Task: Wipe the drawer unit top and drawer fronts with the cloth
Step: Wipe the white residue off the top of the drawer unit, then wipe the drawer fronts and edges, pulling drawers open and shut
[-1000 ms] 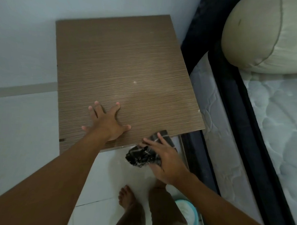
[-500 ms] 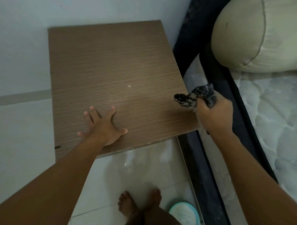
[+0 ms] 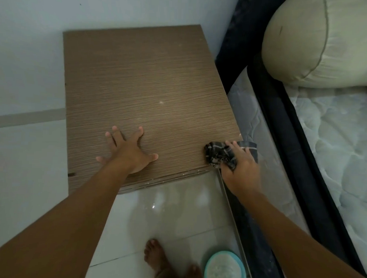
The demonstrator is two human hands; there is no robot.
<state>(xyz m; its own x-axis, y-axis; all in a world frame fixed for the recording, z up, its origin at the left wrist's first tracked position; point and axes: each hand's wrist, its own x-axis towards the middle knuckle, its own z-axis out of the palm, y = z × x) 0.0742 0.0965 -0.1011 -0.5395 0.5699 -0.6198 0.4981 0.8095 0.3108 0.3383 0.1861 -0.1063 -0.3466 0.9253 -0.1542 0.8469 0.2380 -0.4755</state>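
Left hand (image 3: 128, 153) flat on drawer unit top (image 3: 147, 85); cloth (image 3: 221, 154) at its near-right corner, bed (image 3: 334, 144) right.

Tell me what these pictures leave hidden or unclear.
Head view only:
- Drawer fronts: out of sight beneath the drawer unit top.
- Cloth: partly covered by the right hand.
- Basin: cut by the bottom edge.
- Pillow: cut off at the frame's right.

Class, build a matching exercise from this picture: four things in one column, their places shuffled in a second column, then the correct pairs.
Things:
1. left hand
2. cloth
3. basin
4. pillow

Places:
A. on the mattress
B. on the floor near the feet
C. flat on the drawer unit top
D. under the right hand at the top's front right corner

Pairs: 1-C, 2-D, 3-B, 4-A
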